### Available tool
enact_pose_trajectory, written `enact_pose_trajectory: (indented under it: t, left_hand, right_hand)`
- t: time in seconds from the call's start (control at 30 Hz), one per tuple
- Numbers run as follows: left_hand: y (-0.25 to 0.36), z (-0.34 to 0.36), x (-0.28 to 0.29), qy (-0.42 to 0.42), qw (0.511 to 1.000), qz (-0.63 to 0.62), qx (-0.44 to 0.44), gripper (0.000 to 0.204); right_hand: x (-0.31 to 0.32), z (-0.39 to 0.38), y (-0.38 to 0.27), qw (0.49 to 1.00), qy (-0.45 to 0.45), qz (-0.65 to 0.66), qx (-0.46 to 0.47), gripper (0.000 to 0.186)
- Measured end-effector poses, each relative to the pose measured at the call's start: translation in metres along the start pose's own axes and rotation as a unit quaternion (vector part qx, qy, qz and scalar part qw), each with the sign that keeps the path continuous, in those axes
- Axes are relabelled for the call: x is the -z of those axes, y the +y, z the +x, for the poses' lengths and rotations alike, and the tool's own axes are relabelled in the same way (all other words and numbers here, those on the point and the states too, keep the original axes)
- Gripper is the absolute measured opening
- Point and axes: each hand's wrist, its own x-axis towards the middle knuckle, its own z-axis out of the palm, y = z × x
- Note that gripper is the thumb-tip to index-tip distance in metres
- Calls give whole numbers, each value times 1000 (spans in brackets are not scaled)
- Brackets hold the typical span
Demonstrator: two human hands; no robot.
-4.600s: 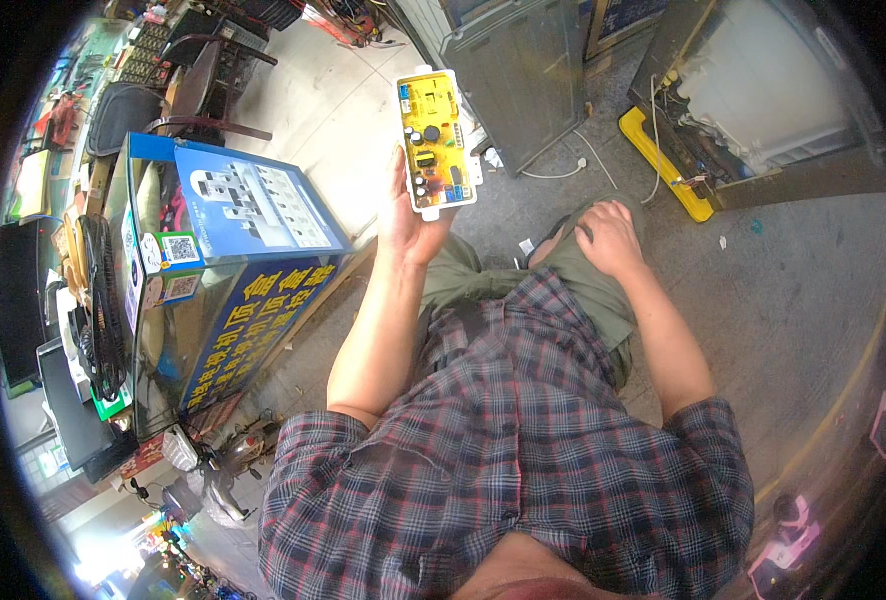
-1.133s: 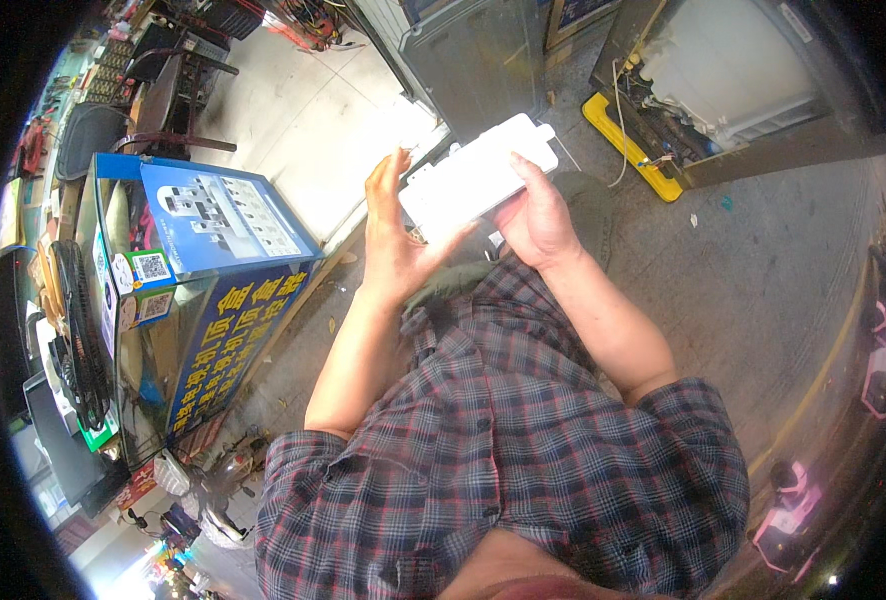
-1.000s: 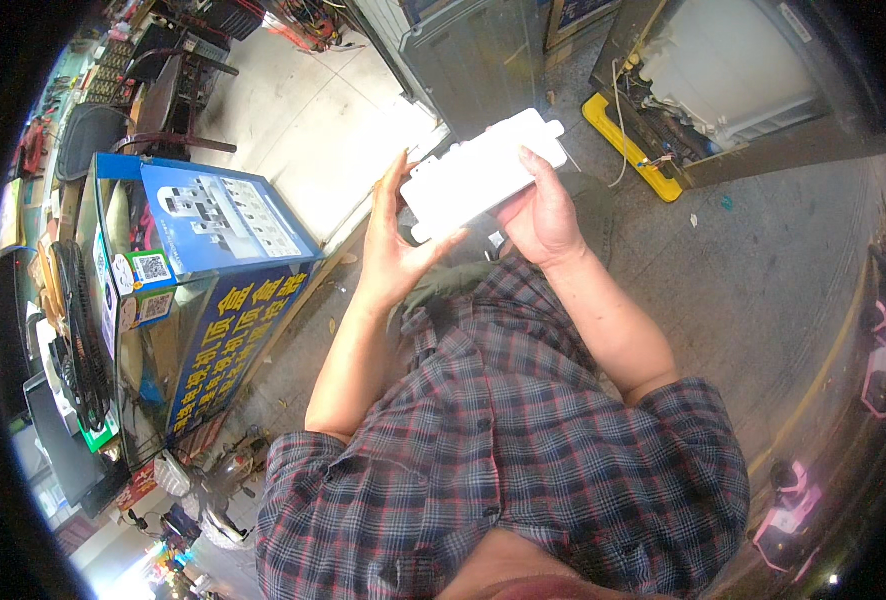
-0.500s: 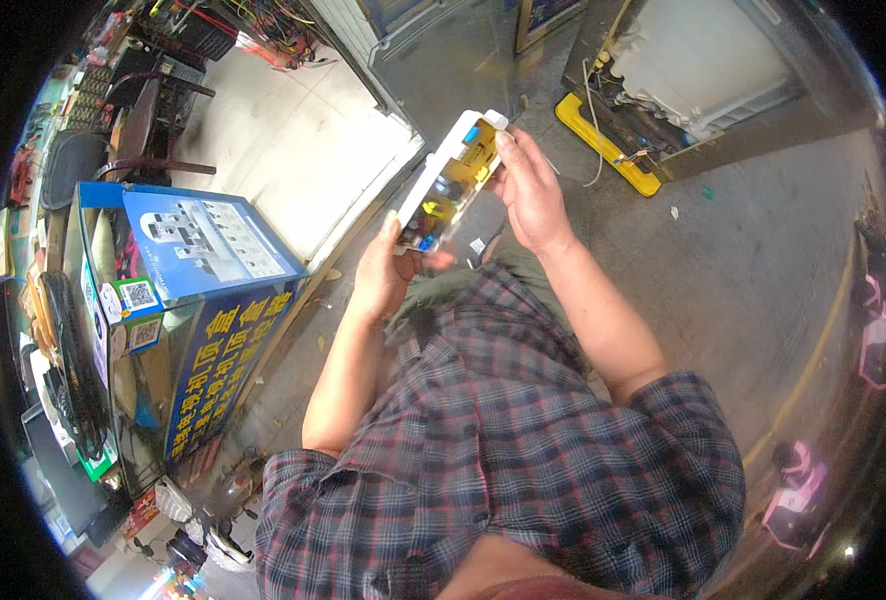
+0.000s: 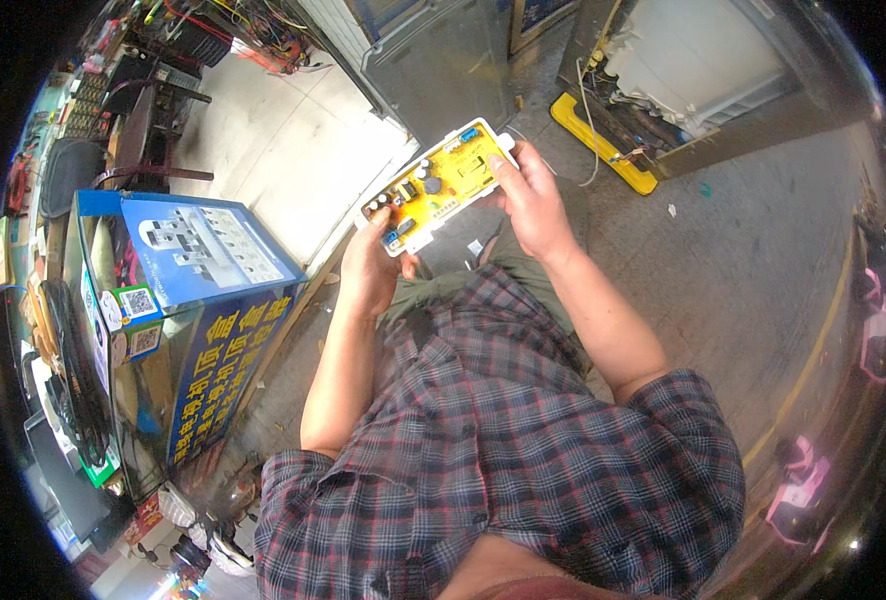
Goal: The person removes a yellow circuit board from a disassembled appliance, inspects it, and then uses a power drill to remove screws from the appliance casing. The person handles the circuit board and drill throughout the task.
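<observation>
A yellow circuit board [image 5: 448, 185] in a white plastic frame is held up in front of me, its component side facing me. Capacitors, a dark round part and blue connectors stand on it. My left hand [image 5: 371, 265] grips the lower left end, with the thumb over the board's face and fingers beneath. At the upper right end my right hand [image 5: 533, 205] is closed on the frame, thumb on top near the corner. The fingers of both hands are partly hidden under the board.
A glass display counter [image 5: 193, 330] with a blue poster stands at the left. An opened appliance [image 5: 703, 70] lies at the upper right beside a yellow base piece [image 5: 603, 145] and a loose cable. A dark chair [image 5: 148, 125] is at the upper left. Pink objects [image 5: 798, 490] appear at the right.
The board has been tilted, so its yellow face now shows more fully toward me. My left hand has shifted slightly left, its thumb now over the board; my right hand keeps its grip.
</observation>
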Motion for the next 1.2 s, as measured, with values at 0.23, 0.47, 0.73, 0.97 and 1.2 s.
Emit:
enact_pose_trajectory:
  t: [0.23,0.47,0.73,0.97,1.2]
  left_hand:
    - [1,2,5,-3,1000,-19,8,36]
    - [8,6,-2,60,998,14,4,35]
    - [11,9,-12,65,998,-3,-14,32]
    - [10,14,-13,74,996,-29,27,30]
    - [10,12,-16,66,997,1,28,30]
  right_hand:
    - [-2,-6,-2,1000,-3,3,-1,28]
    - [-1,-10,2,1000,8,14,-7,35]
    - [2,-10,4,999,15,10,-29,39]
    - [3,-10,-1,997,32,-2,-73,46]
    - [10,-10,5,995,37,-4,-88,50]
